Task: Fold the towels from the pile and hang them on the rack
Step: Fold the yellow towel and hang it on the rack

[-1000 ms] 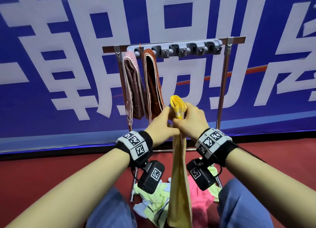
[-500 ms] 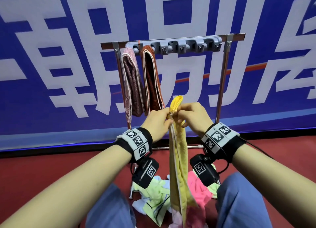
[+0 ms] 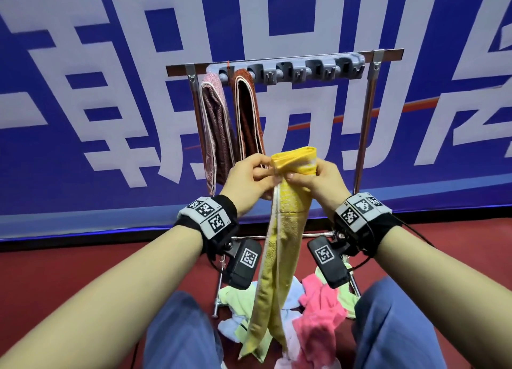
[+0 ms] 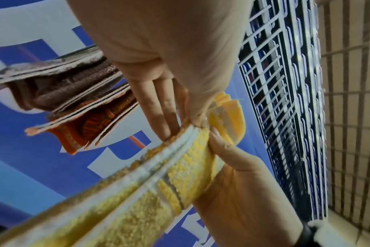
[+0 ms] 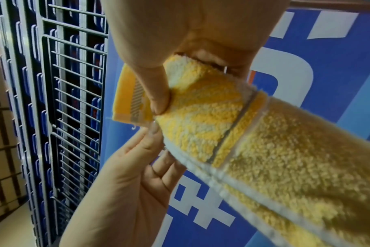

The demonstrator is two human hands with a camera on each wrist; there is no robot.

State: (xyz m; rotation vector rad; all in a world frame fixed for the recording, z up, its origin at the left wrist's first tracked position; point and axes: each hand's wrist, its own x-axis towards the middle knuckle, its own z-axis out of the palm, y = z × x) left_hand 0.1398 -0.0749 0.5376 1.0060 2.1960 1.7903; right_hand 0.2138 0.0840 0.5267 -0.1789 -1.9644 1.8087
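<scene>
A folded yellow towel (image 3: 279,230) hangs in a long strip in front of the rack (image 3: 368,114). Both hands hold its top end. My left hand (image 3: 249,179) pinches the towel's white edge between thumb and fingers, seen close in the left wrist view on the yellow towel (image 4: 180,167). My right hand (image 3: 318,183) grips the towel's folded top, thumb pressed into the yellow towel (image 5: 201,117). On the rack's left end hang a pink-brown towel (image 3: 216,130) and an orange-brown towel (image 3: 249,119). The pile of towels (image 3: 315,305) lies on the floor below.
A grey hook strip (image 3: 304,69) runs along the rack's top bar, its right hooks bare. A blue banner with white characters (image 3: 83,91) stands behind. My blue-trousered knees (image 3: 182,332) flank the pile on the red floor (image 3: 55,263). Wire racks (image 4: 285,100) stand to the side.
The towel's top end has turned and spread wider between my hands. My hands have shifted slightly apart, the right gripping the folded top, the left pinching the edge.
</scene>
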